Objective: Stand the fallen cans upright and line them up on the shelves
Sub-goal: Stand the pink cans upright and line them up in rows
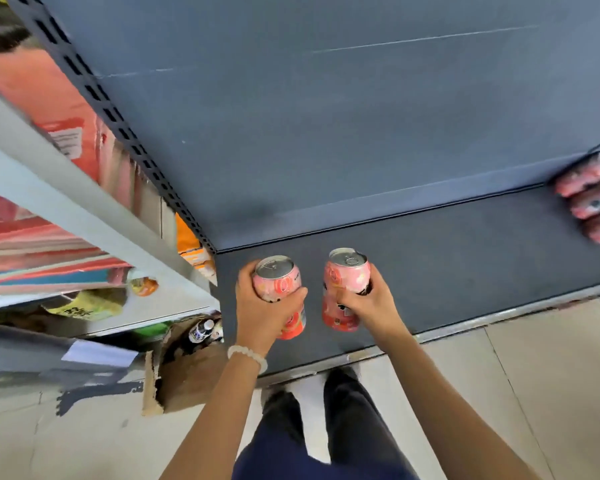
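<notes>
Two pink cans with silver pull-tab tops stand upright near the left end of the dark shelf. My left hand grips the left can around its side. My right hand grips the right can the same way, a short gap apart. At the right edge of the view several more pink cans lie on their sides on the same shelf, stacked close together and blurred.
The shelf's dark back panel rises behind the cans. A grey neighbouring shelf unit with red boxes stands to the left. An open cardboard box with bottles sits on the tiled floor below it. My feet are at the shelf's front edge.
</notes>
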